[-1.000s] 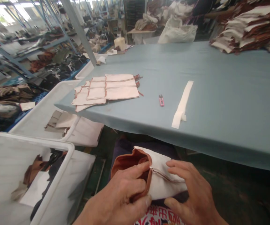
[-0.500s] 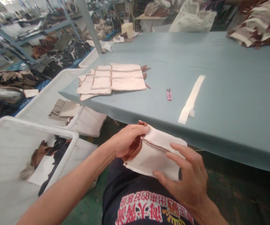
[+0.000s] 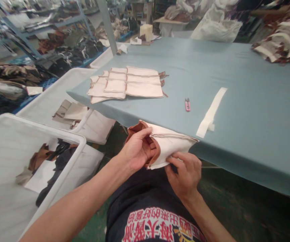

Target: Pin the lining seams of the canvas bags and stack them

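Note:
A cream cloth pouch [image 3: 171, 147] with a brown inner side hangs in front of the table's near edge, a seam running along it. My left hand [image 3: 139, 149] grips its open end, fingers inside the brown mouth and thumb pressed on the outside. Lower down, my right hand [image 3: 186, 171] pinches the bottom edge between thumb and fingers. On the table, a stack of similar cream pieces [image 3: 143, 82] with brown trim lies to the left. Pink thread snips [image 3: 187, 105] and a cream strip [image 3: 211, 114] lie beyond my hands.
The blue-green table [image 3: 255, 117] spans the right side. White bins [image 3: 81, 144] holding fabric scraps stand at my left. A pile of cream and brown pieces [image 3: 283, 40] sits at the far right, and a white sack [image 3: 217, 28] is behind the table.
Both hands have raised the pouch toward the table edge, and its mouth gapes wider. My left fingers now reach inside it. My right hand has gone from spread over the pouch to pinching its lower edge.

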### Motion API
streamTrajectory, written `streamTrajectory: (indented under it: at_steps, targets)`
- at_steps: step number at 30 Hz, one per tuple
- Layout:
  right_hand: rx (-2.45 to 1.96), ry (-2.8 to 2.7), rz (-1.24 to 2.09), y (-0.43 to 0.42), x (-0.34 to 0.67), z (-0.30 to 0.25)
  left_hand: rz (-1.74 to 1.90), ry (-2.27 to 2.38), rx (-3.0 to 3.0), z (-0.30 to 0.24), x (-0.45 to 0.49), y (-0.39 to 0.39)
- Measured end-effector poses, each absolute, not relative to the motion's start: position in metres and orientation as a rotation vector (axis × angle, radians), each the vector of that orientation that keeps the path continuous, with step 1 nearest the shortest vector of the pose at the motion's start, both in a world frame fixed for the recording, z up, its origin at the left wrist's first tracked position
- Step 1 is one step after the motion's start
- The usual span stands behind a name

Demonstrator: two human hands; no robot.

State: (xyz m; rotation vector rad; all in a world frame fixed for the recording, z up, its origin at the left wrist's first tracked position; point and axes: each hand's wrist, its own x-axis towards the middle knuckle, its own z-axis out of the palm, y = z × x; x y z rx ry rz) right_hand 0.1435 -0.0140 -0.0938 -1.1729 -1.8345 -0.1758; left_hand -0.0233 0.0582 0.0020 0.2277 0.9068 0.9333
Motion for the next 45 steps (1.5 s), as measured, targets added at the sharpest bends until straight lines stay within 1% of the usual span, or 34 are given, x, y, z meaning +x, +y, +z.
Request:
streamTrajectory:
  at_steps: [4,6,9,11,13,16,19,22,24,26,29,31,36,41,45]
  targets:
    - [-1.063,-1.856,0.012,-0.004,0.150,-0.077,0.952,0.915,0.242,0.002,-0.034,0.061]
    - [-1.090,-1.853,0.123,-0.006,0.159,-0.066,0.833,0.892,0.334,-0.002,-0.047,0.065]
    - [-1.202,-1.786,0.366,-0.014,0.173,-0.053,0.544,0.777,0.562,-0.011,-0.069,0.074]
    - [-1.261,-1.726,0.569,-0.019,0.181,-0.048,0.441,0.685,0.682,-0.015,-0.078,0.079]
    - [-1.309,-1.663,0.698,-0.025,0.187,-0.046,0.361,0.634,0.775,-0.014,-0.080,0.082]
    - [-1.355,-1.599,0.705,-0.033,0.192,-0.046,0.317,0.686,1.040,-0.006,-0.076,0.078]
    - [-1.338,-1.621,0.645,-0.040,0.197,-0.049,0.337,0.775,1.499,-0.004,-0.072,0.066]
    - [-1.276,-1.656,0.597,-0.046,0.202,-0.051,0.395,1.018,1.875,-0.016,-0.072,0.047]
    - [-1.222,-1.697,0.573,-0.047,0.204,-0.051,0.392,1.116,1.975,-0.024,-0.071,0.034]
    - [-1.192,-1.760,0.556,-0.048,0.206,-0.050,0.421,1.101,2.052,-0.027,-0.066,0.021]
    - [-1.183,-1.818,0.578,-0.048,0.203,-0.052,0.540,1.038,2.031,-0.020,-0.055,0.005]
    - [-1.169,-1.828,0.664,-0.049,0.199,-0.056,0.572,1.018,1.890,-0.014,-0.047,-0.001]
    - [-1.239,-1.838,0.932,-0.053,0.184,-0.063,0.462,1.071,1.597,-0.006,-0.040,0.004]
    - [-1.361,-1.761,1.008,-0.047,0.178,-0.048,0.401,1.065,1.514,0.003,-0.045,0.017]
    - [-1.375,-1.697,1.051,-0.030,0.175,-0.029,0.421,0.998,1.422,0.013,-0.040,0.020]
